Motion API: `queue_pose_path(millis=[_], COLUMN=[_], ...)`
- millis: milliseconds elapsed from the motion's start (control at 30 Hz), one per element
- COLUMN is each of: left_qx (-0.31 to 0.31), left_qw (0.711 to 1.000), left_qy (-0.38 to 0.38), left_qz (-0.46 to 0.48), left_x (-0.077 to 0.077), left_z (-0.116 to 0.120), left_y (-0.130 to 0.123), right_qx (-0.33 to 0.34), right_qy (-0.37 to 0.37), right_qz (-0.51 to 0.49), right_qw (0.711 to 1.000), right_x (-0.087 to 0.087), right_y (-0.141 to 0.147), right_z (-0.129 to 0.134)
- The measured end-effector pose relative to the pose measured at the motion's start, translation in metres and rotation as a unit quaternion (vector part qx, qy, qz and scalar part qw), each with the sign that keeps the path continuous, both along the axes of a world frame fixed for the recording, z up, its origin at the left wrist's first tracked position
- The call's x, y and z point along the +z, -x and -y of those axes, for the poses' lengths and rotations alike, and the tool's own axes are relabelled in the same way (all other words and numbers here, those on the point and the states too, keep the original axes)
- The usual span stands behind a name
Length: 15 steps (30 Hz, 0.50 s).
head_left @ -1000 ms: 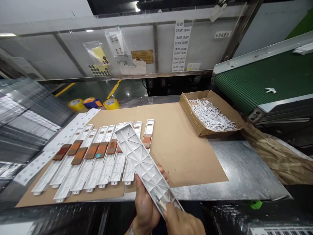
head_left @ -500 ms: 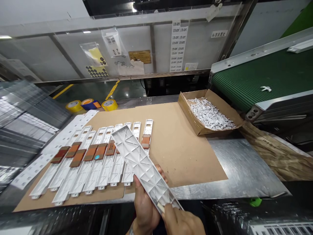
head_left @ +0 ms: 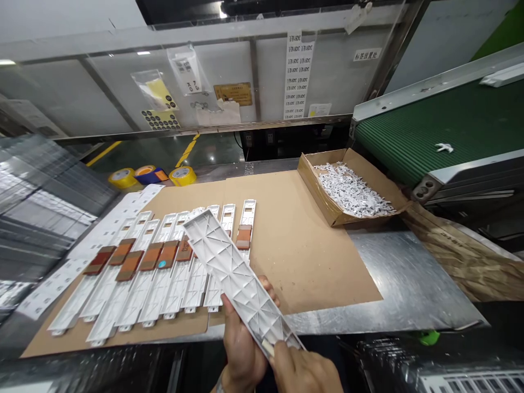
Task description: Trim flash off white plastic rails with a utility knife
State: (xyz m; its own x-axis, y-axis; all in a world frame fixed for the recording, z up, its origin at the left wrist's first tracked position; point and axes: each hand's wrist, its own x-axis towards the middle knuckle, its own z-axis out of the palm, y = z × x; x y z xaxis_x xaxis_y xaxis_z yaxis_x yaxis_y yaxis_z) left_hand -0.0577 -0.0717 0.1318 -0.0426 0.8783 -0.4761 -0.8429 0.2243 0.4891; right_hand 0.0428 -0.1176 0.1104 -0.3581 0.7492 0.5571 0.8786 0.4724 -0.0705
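Observation:
My left hand is wrapped around a long white ribbed plastic panel, which slants from upper left down toward me, ribbed side up. My right hand is closed at the panel's near end, pinching a small off-white piece whose tip rests at the ribs; most of it is hidden by the fingers, so its kind is unclear. Behind and left of the panel, several similar white plastic strips lie side by side, with reddish-brown blocks across them.
Brown cardboard covers part of the metal table. A cardboard box of small white plastic pieces stands back right, beside a green conveyor belt. Tape rolls sit at the back left near printed label sheets.
The held panel and both hands have shifted very slightly left. The grip of both hands looks the same.

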Motion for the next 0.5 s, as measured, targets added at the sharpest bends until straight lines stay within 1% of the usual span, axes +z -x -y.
queue_pose_path(millis=[233,333,433,500], left_qx=[-0.006,-0.005,-0.008,-0.020], left_qw=[1.000,1.000,0.999,0.999], left_qy=[0.004,-0.010,-0.015,-0.005], left_qz=[0.012,0.021,0.030,0.038], left_x=[0.0003,-0.0020,-0.0043,-0.0050], left_z=[-0.0002,0.0010,0.0008,-0.0007], left_y=[0.0019,0.0024,0.0043,0.0087], right_qx=[-0.012,0.002,0.028,0.051], right_qy=[-0.001,0.006,0.041,0.082], right_qz=[0.008,0.009,0.000,-0.032], right_qw=[1.000,1.000,0.999,0.995], right_x=[0.0023,-0.0011,-0.0027,0.0014], right_y=[-0.0004,0.0023,0.0024,-0.0030], right_z=[-0.0023,-0.0019,-0.0010,-0.0014])
